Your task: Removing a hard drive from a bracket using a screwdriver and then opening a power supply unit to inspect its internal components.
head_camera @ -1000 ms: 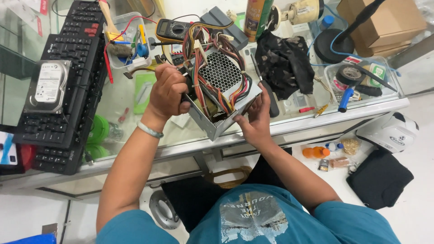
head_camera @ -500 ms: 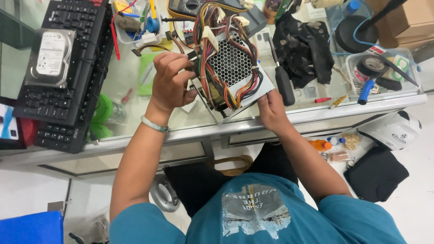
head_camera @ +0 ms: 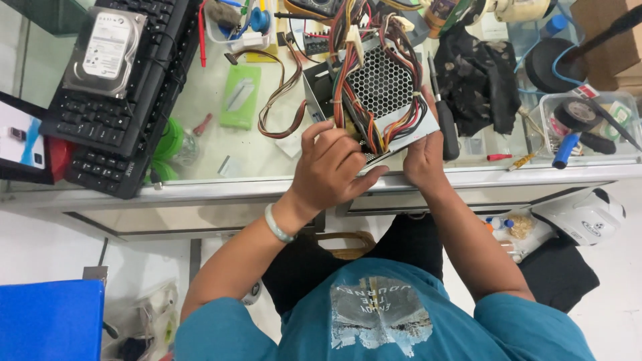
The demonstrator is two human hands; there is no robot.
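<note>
A grey metal power supply box with a round mesh fan grille stands on the glass table, a bundle of coloured wires spilling over it. My left hand grips the box's near left corner, fingers curled over the wires there. My right hand holds the near right edge of the box. A black-handled screwdriver lies just right of the box, beside my right hand.
A black keyboard with a hard drive on top lies at the left. A black cloth, a clear tray of tape and tools and a cardboard box sit at the right. A blue chair is lower left.
My left hand has come down from the top left of the box to its near corner. The box now sits closer to the table's front edge.
</note>
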